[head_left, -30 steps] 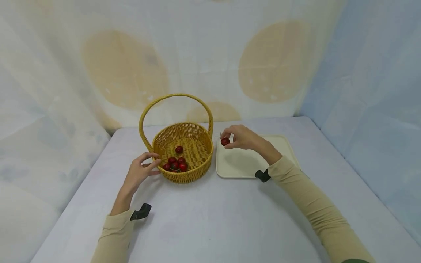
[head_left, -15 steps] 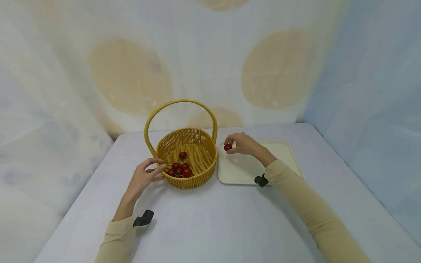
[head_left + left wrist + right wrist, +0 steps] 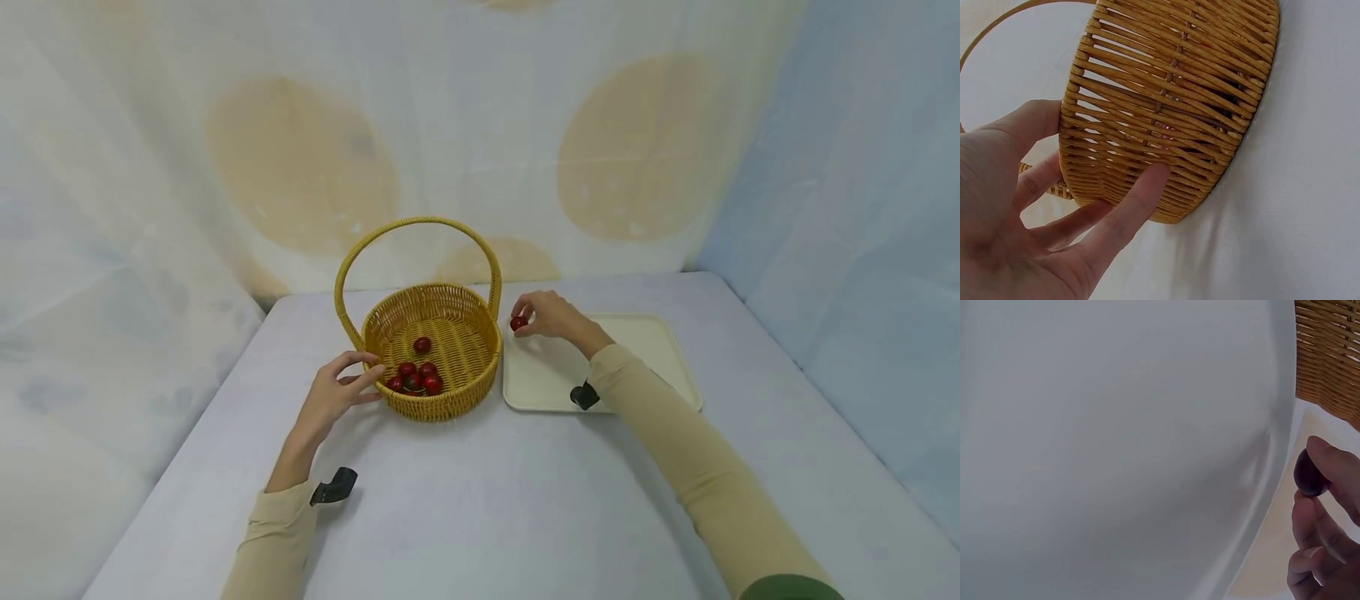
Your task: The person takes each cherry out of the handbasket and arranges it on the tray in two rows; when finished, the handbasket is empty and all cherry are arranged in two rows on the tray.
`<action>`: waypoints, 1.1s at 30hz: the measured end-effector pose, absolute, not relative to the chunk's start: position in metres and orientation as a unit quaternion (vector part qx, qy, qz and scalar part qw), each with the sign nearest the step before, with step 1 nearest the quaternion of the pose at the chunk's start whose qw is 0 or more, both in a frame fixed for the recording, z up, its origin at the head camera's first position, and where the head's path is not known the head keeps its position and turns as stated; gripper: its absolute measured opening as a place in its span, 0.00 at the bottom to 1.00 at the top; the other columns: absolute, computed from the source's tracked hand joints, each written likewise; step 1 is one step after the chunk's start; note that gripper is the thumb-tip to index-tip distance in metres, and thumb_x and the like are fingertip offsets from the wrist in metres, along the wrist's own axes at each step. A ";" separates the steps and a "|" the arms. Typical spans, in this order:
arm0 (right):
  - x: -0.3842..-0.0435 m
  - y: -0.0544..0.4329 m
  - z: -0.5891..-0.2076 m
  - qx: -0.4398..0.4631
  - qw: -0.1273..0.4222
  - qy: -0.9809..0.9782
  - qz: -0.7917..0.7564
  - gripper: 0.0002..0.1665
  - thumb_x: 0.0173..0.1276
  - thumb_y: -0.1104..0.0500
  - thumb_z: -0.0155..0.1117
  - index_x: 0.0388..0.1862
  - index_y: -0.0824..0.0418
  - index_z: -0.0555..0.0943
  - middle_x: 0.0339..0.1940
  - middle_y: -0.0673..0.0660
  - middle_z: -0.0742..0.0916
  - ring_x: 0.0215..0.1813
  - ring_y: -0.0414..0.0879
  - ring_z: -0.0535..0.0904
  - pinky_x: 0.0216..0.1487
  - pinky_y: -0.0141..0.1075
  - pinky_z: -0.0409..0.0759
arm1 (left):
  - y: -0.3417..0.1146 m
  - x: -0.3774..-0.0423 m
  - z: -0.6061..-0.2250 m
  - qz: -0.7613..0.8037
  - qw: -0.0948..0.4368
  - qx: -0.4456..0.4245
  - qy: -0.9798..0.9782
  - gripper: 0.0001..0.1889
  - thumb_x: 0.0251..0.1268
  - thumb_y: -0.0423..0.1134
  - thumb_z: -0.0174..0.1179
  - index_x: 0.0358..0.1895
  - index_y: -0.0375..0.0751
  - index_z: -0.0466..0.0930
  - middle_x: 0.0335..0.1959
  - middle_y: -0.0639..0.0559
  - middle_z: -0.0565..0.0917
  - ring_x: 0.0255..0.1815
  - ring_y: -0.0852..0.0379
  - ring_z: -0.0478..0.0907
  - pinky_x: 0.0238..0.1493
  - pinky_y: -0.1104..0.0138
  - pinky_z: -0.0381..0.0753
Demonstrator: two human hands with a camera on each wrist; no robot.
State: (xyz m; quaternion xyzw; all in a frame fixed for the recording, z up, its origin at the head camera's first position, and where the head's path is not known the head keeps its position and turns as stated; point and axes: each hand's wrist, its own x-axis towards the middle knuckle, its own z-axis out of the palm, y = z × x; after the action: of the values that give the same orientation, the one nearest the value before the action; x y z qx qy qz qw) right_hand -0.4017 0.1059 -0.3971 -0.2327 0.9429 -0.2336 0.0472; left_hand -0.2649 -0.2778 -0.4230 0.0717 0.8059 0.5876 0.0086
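In the head view, a yellow wicker basket (image 3: 442, 408) with a tall hoop handle stands left of centre. Several dark red cherries (image 3: 413, 382) lie inside it, mostly bunched at the near left. My left hand (image 3: 336, 390) holds the basket's left rim; the left wrist view has one fingertip (image 3: 1154, 178) against the woven outer wall (image 3: 1172, 94). Over the far left corner of a cream tray (image 3: 547, 379), my right hand (image 3: 553, 317) pinches a single cherry (image 3: 518, 322). The right wrist view shows that cherry (image 3: 1310, 475) between thumb and fingertips, beside the tray's rim.
The tray lies just right of the basket, with a narrow gap between them. A pale cloth covers the table (image 3: 480, 500). Hanging fabric (image 3: 480, 125) closes off the back and both sides. Each wrist carries a small black camera mount (image 3: 335, 486).
The head view has shifted a little. My right hand, still pinching the cherry, has edged slightly left toward the basket. My left hand stays at the basket's rim.
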 end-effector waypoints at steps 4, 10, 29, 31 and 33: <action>-0.404 0.105 -0.399 -0.227 0.060 0.943 -0.237 0.20 0.60 0.56 0.74 0.50 0.59 0.82 0.45 0.60 0.88 0.52 0.55 0.81 0.54 0.50 0.80 | -0.275 -0.261 -0.416 0.596 0.018 0.070 0.799 0.25 0.69 0.43 0.62 0.62 0.32 0.71 0.66 0.36 0.70 0.53 0.54 0.83 0.53 0.45 0.84; -0.405 0.102 -0.401 -0.221 0.079 0.944 -0.232 0.20 0.60 0.56 0.74 0.50 0.59 0.81 0.45 0.60 0.88 0.49 0.53 0.81 0.48 0.43 0.81 | -0.271 -0.253 -0.404 0.595 0.027 0.064 0.801 0.26 0.68 0.44 0.62 0.62 0.30 0.70 0.66 0.37 0.69 0.58 0.44 0.80 0.54 0.44 0.83; -0.408 0.105 -0.408 -0.195 0.104 0.942 -0.254 0.24 0.60 0.56 0.75 0.54 0.61 0.80 0.48 0.61 0.87 0.40 0.49 0.83 0.38 0.33 0.82 | -0.270 -0.253 -0.403 0.595 0.022 0.070 0.800 0.25 0.67 0.44 0.63 0.61 0.31 0.72 0.66 0.37 0.69 0.61 0.38 0.77 0.53 0.44 0.84; -0.407 0.105 -0.407 -0.197 0.104 0.941 -0.254 0.25 0.60 0.56 0.75 0.54 0.61 0.80 0.47 0.62 0.87 0.38 0.48 0.83 0.37 0.32 0.82 | -0.271 -0.253 -0.404 0.597 0.021 0.069 0.799 0.25 0.67 0.44 0.64 0.61 0.31 0.72 0.66 0.38 0.69 0.62 0.36 0.76 0.53 0.44 0.84; -0.407 0.105 -0.405 -0.199 0.105 0.940 -0.256 0.25 0.60 0.57 0.74 0.55 0.62 0.79 0.47 0.62 0.87 0.37 0.48 0.84 0.36 0.32 0.82 | -0.271 -0.254 -0.405 0.594 0.019 0.068 0.801 0.25 0.67 0.45 0.64 0.60 0.32 0.72 0.66 0.38 0.69 0.62 0.37 0.76 0.53 0.45 0.84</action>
State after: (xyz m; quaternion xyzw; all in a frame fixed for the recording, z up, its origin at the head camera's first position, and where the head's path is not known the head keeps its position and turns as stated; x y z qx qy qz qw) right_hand -0.4067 0.1049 -0.4054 -0.1994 0.9401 -0.2556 0.1053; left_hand -0.2542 -0.2706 -0.4049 0.0679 0.8012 0.5943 0.0192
